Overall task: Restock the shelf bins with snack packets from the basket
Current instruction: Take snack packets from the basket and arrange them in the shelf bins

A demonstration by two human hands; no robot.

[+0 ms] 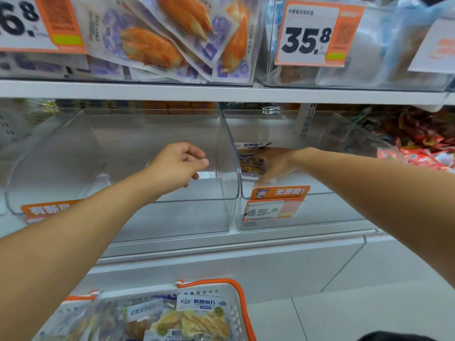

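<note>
While left hand [176,163] curls empty, right hand [275,163] holds a snack packet [251,157].

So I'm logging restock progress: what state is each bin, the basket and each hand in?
Left clear bin: empty.
Right clear bin: one snack packet inside, otherwise bare.
Right hand: inside the right bin, holding that packet.
Left hand: fingers curled, holding nothing.
Basket: holds several packets.
Upper left bin: full.
</note>
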